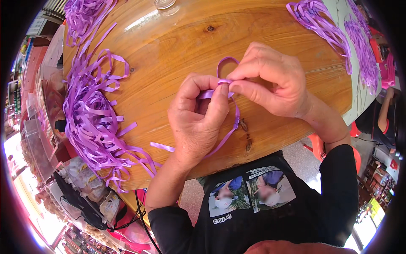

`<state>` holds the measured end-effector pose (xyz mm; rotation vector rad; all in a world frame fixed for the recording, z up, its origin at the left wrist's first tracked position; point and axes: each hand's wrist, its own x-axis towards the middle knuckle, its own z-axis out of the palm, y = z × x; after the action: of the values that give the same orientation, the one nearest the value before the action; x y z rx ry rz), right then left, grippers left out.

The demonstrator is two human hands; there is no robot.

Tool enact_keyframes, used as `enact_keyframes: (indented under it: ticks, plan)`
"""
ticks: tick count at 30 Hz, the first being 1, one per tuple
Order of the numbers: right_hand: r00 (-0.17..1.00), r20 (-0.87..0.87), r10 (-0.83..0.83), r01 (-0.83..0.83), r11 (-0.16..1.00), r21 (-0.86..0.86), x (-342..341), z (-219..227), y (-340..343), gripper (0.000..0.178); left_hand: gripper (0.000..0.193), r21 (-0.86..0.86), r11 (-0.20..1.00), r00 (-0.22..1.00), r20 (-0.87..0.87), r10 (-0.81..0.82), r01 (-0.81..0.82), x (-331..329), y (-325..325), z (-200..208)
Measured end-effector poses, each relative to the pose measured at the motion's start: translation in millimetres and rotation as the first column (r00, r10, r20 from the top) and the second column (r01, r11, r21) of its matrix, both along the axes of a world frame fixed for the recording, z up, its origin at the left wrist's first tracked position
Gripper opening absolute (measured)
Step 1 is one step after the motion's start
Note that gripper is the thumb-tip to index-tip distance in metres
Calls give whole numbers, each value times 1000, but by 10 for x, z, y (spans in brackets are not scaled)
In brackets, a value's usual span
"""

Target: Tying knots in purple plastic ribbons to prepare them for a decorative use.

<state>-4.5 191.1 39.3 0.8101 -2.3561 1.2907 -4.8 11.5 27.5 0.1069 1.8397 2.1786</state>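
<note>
A narrow purple ribbon is held between my two hands above the wooden table. My left hand pinches it between thumb and forefinger, with part of the ribbon running behind the curled fingers. Thumb and forefinger of my right hand close on the same ribbon right beside the left fingertips. Above the fingertips the ribbon bends into a loop. One tail hangs down past my left wrist, and a short end shows left of that wrist. Details where the fingertips meet are partly covered.
A large heap of purple ribbons lies along the table's left edge, with another bunch behind it. More ribbons lie at the far right, some on a white marbled surface. A round clear object sits at the far edge.
</note>
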Motion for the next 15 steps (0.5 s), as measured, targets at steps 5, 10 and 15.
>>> enact_keyframes:
  ticks: [5, 10, 15]
  plan:
    - [910, 415, 24, 50, 985, -166, 56, 34, -20, 2, 6, 4, 1000, 999, -17, -29, 29, 20, 3, -14]
    - [556, 728, 400, 245, 759, -603, 40, -2, -12, 3, 5, 286, 956, 991, 90, -99, 69, 18, -13, -57]
    - [530, 743, 409, 255, 759, -599, 64, -15, -40, 6, 7, 487, 869, 973, 143, -180, 89, -21, -29, -135]
